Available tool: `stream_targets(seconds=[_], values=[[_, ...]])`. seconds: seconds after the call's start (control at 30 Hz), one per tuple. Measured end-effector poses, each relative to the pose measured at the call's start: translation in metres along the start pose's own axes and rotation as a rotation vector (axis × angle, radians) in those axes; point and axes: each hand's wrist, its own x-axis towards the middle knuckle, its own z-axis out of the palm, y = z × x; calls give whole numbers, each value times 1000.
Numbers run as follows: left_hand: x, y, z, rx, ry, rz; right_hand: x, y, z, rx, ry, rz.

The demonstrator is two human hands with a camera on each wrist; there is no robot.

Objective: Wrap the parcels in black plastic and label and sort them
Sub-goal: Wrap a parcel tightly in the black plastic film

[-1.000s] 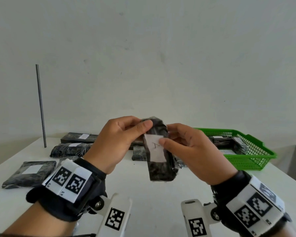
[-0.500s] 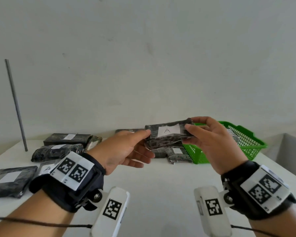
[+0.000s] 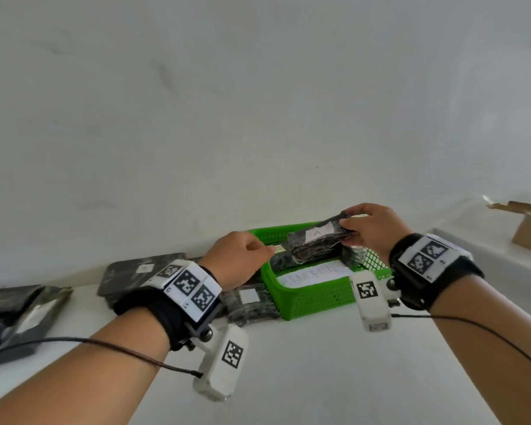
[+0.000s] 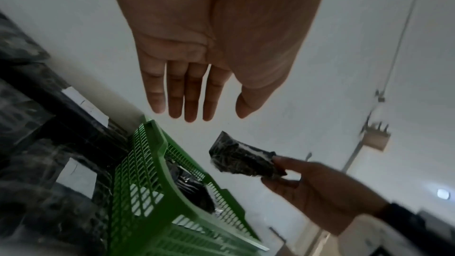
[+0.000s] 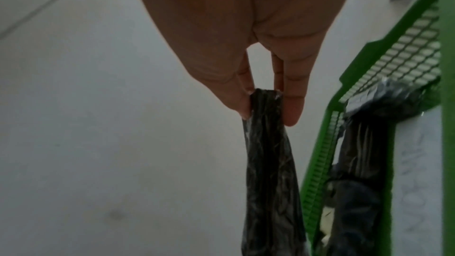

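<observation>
The white tabletop (image 3: 304, 363) is bare in front; its far edge meets the wall. Flat black plastic-wrapped parcels (image 3: 141, 273) with white labels lie along the left and back. The green perforated plastic basket (image 3: 313, 297) stands right of centre, holding more wrapped parcels and a white sheet with unreadable writing. Above the basket, the right hand (image 3: 370, 230) pinches one end of a black-wrapped parcel (image 3: 316, 242), thumb against fingers; its white label (image 3: 318, 233) reads "A". The left hand (image 3: 235, 262) hovers near the basket's left rim, fingers straight and together, holding nothing.
</observation>
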Motion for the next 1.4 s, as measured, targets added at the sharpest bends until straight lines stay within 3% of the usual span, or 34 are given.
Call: stream_targets(seconds=[0.17, 0.3, 0.33, 0.4, 0.53, 0.67, 0.83, 0.97, 1.03, 1.07, 1.2, 1.4], values=[[54, -5, 28, 369, -30, 140, 60, 33, -9, -414, 31, 53], [78, -28, 60, 550, -284, 103, 90, 36, -4, -705, -83, 163], [79, -35, 69, 585, -306, 86, 91, 38, -1, -1001, -148, 45], [80, -46, 81, 572, -294, 84, 104, 45, 3, -1270, -260, -45], [80, -51, 80, 530, -290, 89, 137, 60, 3, -1325, -229, -48], [78, -46, 78, 512, -313, 72, 150, 61, 3, -1274, -260, 45], [77, -46, 78, 496, -307, 75, 151, 61, 4, -1009, -343, 265], [78, -46, 78, 499, -326, 64, 149, 50, 1, -989, -274, 183], [78, -45, 79, 494, -320, 59, 145, 42, 8, -1099, -266, 92], [78, -45, 79, 488, -317, 57, 141, 39, 13, -1159, -302, 76], [78, -45, 80, 486, -304, 69, 117, 29, 38, -1251, -673, 182], [79, -46, 80, 467, -298, 76, 108, 30, 65, -1496, -802, 159]])
